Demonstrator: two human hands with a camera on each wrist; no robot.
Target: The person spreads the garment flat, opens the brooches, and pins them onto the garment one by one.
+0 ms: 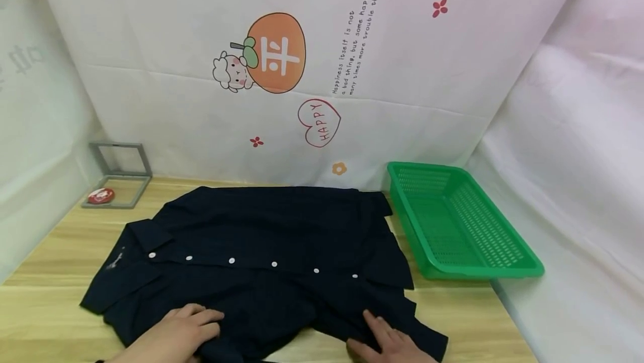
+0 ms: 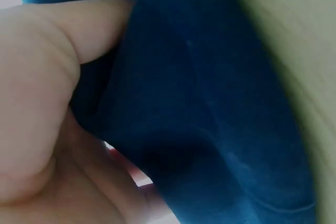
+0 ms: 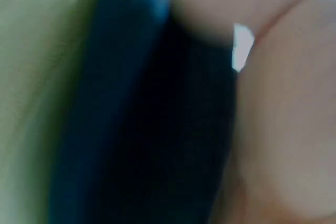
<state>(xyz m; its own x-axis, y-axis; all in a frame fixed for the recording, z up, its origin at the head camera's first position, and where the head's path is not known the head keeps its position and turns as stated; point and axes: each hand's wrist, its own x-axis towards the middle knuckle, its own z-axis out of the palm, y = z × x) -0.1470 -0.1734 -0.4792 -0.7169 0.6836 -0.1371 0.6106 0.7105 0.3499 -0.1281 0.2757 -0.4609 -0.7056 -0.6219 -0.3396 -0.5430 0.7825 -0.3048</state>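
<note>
Shirt (image 1: 271, 229) sits pinched by left fingers (image 1: 207, 317); whether blurred right fingers (image 3: 210, 3) grip it, I cannot tell.

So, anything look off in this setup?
The dark shirt bows inward at its near edge between left hand and right hand, rumpled there; far half lies flatter. The green basket seems to jut past the right edge of the table, maybe just perspective. Nothing looks spilled.

White backdrop (image 1: 402, 61) hung behind, printed with orange fruits (image 1: 277, 75), red heart (image 1: 319, 122), lettering (image 1: 358, 44). Left sheet (image 1: 45, 128) bore faint marks; right sheet (image 1: 568, 156) was creased, brightly lit. Tabletop (image 1: 45, 273) was pale wood-grain.
</note>
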